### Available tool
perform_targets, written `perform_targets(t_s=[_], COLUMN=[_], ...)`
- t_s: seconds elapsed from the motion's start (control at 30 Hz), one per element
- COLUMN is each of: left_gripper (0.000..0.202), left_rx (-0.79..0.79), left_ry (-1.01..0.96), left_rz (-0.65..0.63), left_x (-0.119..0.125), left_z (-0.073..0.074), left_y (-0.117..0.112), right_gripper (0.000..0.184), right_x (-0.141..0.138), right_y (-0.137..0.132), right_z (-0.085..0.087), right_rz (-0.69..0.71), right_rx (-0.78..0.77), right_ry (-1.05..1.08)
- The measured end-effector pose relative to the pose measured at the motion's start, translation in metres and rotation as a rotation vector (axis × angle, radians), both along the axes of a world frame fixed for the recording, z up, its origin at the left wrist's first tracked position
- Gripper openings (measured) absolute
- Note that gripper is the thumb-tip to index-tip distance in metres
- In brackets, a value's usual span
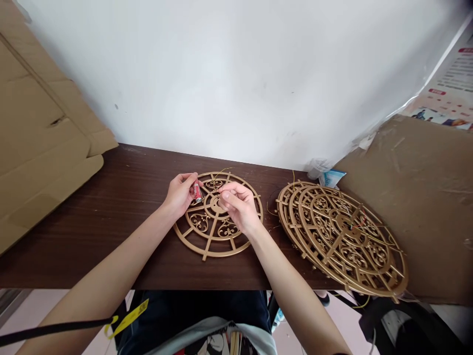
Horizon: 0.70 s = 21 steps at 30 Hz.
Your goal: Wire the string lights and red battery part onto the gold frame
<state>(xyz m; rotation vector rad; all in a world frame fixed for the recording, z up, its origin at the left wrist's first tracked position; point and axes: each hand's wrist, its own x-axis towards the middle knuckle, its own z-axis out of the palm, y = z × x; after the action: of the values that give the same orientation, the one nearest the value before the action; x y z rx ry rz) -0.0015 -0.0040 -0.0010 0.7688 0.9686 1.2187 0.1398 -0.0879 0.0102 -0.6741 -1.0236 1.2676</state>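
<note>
A gold round openwork frame (207, 241), with scrollwork and a small central disc, lies flat on the dark wooden table. My left hand (181, 194) is closed around a red battery (197, 191) over the frame's upper left part. Just above the centre, my right hand (239, 204) pinches thumb and finger together on what looks like a thin wire. A yellow wire (221, 171) curves up beyond these fingers at the frame's far rim. The exact grip at the right fingertips is too small to make out fully.
Several similar gold frames (325, 246) lie stacked and tilted at the right, with loose wires on them. Cardboard (40, 113) stands at the left, and a brown panel (424, 207) at the right. A clear plastic cup (318, 167) stands by the wall (221, 84).
</note>
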Motion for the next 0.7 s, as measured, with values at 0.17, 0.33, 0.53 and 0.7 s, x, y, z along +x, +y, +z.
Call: perform_targets(t_s=[0.17, 0.33, 0.53, 0.7], left_gripper=[0.014, 0.012, 0.010, 0.009], left_rx=[0.003, 0.005, -0.012, 0.012], left_ry=[0.010, 0.005, 0.009, 0.039], left_rz=[-0.001, -0.003, 0.005, 0.014], left_x=[0.000, 0.000, 0.002, 0.002], left_z=[-0.001, -0.001, 0.003, 0.003], left_y=[0.001, 0.001, -0.002, -0.003], right_gripper=[0.024, 0.022, 0.016, 0.009], right_x=[-0.001, 0.000, -0.005, -0.008], right_y=[0.001, 0.001, 0.004, 0.009], right_z=[0.000, -0.001, -0.010, -0.021], right_rz=[0.000, -0.031, -0.093, -0.137], right_rx=[-0.012, -0.024, 0.004, 0.060], right_ry=[0.009, -0.015, -0.250, -0.422])
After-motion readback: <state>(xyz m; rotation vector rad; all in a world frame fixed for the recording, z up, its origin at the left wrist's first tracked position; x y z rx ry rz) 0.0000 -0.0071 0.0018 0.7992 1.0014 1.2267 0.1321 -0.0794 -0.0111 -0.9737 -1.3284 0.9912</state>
